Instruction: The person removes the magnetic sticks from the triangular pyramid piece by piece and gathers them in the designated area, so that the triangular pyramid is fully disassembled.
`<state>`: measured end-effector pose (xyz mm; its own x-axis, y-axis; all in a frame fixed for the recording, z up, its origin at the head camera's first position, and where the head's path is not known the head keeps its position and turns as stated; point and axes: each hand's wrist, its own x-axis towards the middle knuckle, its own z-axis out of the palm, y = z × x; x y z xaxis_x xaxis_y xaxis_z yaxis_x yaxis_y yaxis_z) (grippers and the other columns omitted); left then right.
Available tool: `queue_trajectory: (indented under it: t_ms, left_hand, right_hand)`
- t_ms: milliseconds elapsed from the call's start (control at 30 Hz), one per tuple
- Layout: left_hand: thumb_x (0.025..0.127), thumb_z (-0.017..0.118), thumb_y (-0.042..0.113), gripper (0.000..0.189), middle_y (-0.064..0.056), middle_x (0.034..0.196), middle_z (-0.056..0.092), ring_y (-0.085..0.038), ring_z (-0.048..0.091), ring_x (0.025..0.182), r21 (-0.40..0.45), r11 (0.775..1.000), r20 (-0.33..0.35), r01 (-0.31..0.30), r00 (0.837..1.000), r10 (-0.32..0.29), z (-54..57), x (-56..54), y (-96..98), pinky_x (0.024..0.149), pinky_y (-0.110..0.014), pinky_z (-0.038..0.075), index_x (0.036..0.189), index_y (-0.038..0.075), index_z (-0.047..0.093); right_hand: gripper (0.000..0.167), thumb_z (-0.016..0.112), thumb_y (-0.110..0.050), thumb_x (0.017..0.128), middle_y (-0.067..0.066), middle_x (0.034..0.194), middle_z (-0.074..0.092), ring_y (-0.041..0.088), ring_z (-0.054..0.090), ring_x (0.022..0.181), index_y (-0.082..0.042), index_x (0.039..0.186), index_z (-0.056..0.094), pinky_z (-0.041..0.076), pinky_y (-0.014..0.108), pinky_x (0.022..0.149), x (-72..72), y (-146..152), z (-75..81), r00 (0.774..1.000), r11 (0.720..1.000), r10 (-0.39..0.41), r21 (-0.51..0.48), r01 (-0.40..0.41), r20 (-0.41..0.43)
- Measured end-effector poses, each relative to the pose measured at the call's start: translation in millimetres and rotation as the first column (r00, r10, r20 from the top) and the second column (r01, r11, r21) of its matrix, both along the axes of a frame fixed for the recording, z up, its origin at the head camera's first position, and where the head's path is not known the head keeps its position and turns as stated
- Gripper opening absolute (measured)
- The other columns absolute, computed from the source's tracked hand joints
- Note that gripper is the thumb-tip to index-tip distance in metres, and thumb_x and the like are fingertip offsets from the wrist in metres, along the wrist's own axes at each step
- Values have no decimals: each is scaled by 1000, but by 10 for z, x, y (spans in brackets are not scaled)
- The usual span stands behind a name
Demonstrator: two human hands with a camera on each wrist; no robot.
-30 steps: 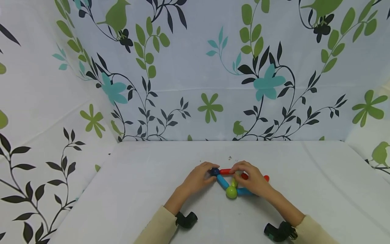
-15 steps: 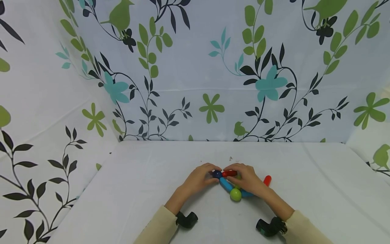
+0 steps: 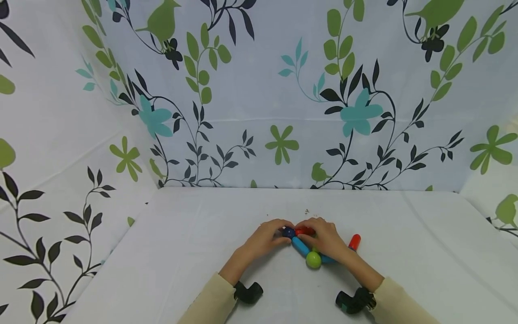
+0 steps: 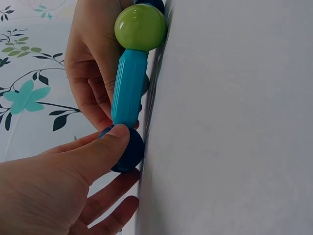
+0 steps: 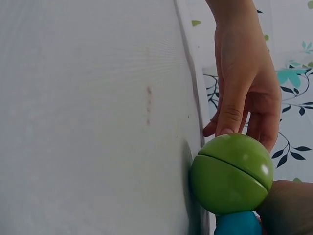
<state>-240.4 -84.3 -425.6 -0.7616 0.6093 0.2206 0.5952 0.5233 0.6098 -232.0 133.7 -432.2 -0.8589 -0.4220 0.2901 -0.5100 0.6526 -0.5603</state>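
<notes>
In the head view my left hand (image 3: 261, 238) pinches a navy ball (image 3: 288, 232) between thumb and fingers. My right hand (image 3: 325, 238) holds a red rod (image 3: 304, 231), whose end meets the navy ball. A light blue rod (image 3: 301, 246) runs from that ball to a lime green ball (image 3: 313, 260). Another blue rod (image 3: 327, 259) leads right from the green ball, partly under my right hand. Beyond that hand another red rod (image 3: 355, 241) sticks out. In the left wrist view my thumb lies on the navy ball (image 4: 131, 152), below the ridged blue rod (image 4: 129, 88).
The toy pieces lie on a white-covered table (image 3: 182, 252). A patterned cloth (image 3: 251, 90) with leaves and birds hangs behind it. Dark wrist cameras (image 3: 248, 293) sit at both sleeves. Small specks (image 3: 306, 212) mark the cover behind the hands.
My right hand has slid left along the red rod, so its fingertips are now close to my left ones. The green ball has shifted slightly right and nearer. The left hand keeps its pinch.
</notes>
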Motion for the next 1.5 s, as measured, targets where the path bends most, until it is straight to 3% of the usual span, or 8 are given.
queue_trajectory:
  t_ms: [267,533,767,967,1100,1233,1367,1500]
  left_hand:
    - [91,69,14,35,-8,125,63,-24,61,106,6,999,20,40,999,-40,-26,-38,-59,92,-32,51,125,6,60]
    - [90,71,14,34,-7,121,64,-21,62,104,27,997,29,75,997,-76,-36,-79,-115,91,-29,51,122,6,61]
    - [84,77,14,36,-6,114,65,-20,63,102,41,993,72,112,991,-114,-28,-102,-151,90,-26,51,116,6,63]
    - [80,81,18,35,2,107,65,-13,60,100,-8,995,133,99,986,-97,27,-112,-218,91,-27,49,111,12,64]
    - [80,82,19,34,4,105,65,-12,59,100,-5,995,169,103,981,-100,60,-110,-250,92,-28,48,109,13,65]
    - [81,81,20,34,3,106,65,-12,59,101,11,994,186,109,976,-109,60,-109,-262,93,-29,48,110,12,65]
    - [81,81,21,37,4,109,64,-11,58,102,9,995,193,103,976,-103,40,-117,-270,93,-29,47,114,12,64]
    - [82,80,26,45,6,112,63,-8,56,103,1,995,199,98,975,-96,26,-126,-279,94,-28,47,122,14,62]
  right_hand:
    - [24,71,-15,89,4,108,70,26,57,101,-13,113,70,38,48,83,9,-34,-32,1000,1000,1,-8,-1,-2]
    - [23,71,-18,89,3,108,70,26,59,102,-14,112,70,40,54,85,-3,-66,-34,1000,1000,16,-7,-16,-16]
    - [23,72,-17,88,5,107,69,26,58,100,-14,111,70,37,42,79,-7,-71,-59,998,997,-55,43,57,-34]
    - [22,74,-16,86,3,105,70,23,58,99,-14,108,71,37,42,80,-17,-87,-50,997,996,-77,44,78,-21]
    - [22,75,-16,86,3,105,70,23,58,99,-14,108,72,36,44,81,-22,-106,-42,996,995,-87,40,87,-20]
    - [23,75,-13,85,6,106,70,27,60,103,-12,108,72,35,54,90,-8,-109,-44,995,996,-89,19,90,-46]
    - [19,74,-7,84,7,105,70,30,60,106,-10,102,73,33,62,98,10,-90,-41,993,998,-60,-39,56,-103]
    - [17,72,-2,85,3,102,69,26,60,102,-10,99,73,42,55,95,48,-58,8,991,996,17,-87,-29,-134]
